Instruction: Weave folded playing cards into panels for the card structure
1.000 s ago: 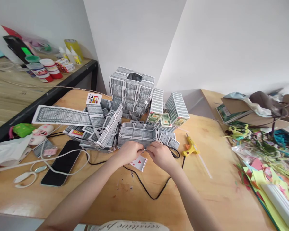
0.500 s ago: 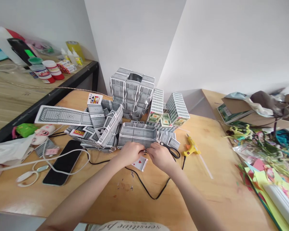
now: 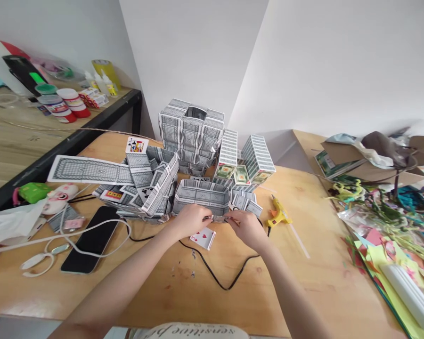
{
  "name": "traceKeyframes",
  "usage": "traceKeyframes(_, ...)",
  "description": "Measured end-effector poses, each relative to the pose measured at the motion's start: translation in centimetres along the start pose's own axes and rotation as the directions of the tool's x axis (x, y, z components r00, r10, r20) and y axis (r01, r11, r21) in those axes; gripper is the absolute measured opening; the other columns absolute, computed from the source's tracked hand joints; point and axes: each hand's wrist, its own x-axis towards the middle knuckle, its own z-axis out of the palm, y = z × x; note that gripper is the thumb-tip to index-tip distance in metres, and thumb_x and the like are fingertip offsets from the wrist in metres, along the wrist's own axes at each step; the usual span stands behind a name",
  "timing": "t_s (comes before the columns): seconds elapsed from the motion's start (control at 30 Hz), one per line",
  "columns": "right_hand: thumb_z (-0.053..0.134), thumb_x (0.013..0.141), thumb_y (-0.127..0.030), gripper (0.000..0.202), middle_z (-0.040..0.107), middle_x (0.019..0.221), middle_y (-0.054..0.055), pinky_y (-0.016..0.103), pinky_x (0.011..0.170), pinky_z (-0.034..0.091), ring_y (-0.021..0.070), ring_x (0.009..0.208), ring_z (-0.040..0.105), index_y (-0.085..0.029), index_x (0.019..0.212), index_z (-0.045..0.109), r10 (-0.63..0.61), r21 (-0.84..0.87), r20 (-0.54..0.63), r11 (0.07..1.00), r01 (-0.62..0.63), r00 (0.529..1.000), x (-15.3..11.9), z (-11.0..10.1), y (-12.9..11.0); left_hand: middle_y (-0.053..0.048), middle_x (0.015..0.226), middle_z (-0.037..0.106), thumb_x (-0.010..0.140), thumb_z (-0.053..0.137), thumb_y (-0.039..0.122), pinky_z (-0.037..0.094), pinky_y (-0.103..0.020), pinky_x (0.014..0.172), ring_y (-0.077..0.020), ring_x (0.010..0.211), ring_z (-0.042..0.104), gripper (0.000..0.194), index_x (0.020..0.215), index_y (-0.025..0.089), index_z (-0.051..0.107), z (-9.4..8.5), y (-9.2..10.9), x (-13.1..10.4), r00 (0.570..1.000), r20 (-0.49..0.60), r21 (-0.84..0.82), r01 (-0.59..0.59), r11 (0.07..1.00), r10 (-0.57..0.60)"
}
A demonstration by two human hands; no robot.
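Note:
A long open box (image 3: 201, 195) made of grey-patterned playing cards lies in front of me. My left hand (image 3: 192, 220) pinches its near edge, fingers closed. On the same edge, slightly to the right, my right hand (image 3: 248, 228) is closed in a pinch too. A short strip of the edge shows between the fingertips; the hands hide much of the near wall. Below my left hand lies a bent three of hearts card (image 3: 202, 238). Grey-backed loose cards (image 3: 245, 200) sit at the box's right end. Scissors there are almost hidden behind my right hand.
A tall card structure (image 3: 191, 136) stands behind, beside stacked card boxes (image 3: 257, 160). Left are a jumbled card construction (image 3: 151, 183) and a phone (image 3: 90, 240). A yellow glue gun (image 3: 278, 212) lies right; its black cable (image 3: 212, 273) loops in front. Paper scraps (image 3: 378, 254) cover the right side.
My right hand has moved right, so the hands are farther apart. More of the three of hearts shows, and the scissors' black handles have become mostly covered. The view has shifted slightly.

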Motion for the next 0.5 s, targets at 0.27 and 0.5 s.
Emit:
traceKeyframes(0.27, 0.049, 0.08, -0.014, 0.019, 0.067, 0.082, 0.004, 0.023, 0.066, 0.044, 0.0142, 0.074, 0.06, -0.02, 0.088, 0.065, -0.026, -0.053, 0.009, 0.998, 0.027, 1.0, -0.1, 0.6, 0.4, -0.003, 0.066, 0.064, 0.081, 0.048, 0.032, 0.032, -0.023, 0.056, -0.0154, 0.064, 0.058, 0.023, 0.071, 0.018, 0.063, 0.4, -0.3, 0.0, 1.0, 0.006, -0.023, -0.008, 1.0, 0.008)
traceKeyframes(0.5, 0.044, 0.084, -0.013, 0.021, 0.063, 0.079, 0.003, 0.023, 0.067, 0.038, 0.014, 0.078, 0.056, -0.02, 0.088, 0.063, -0.105, -0.211, 0.042, 0.971, 0.111, 0.994, -0.3, 0.7, -0.7, -0.002, 0.073, 0.066, 0.082, 0.047, 0.03, 0.034, -0.023, 0.058, -0.0147, 0.068, 0.059, 0.02, 0.075, 0.02, 0.064, 0.7, -0.2, -0.4, 0.999, -0.027, -0.006, -0.047, 0.999, 0.047)
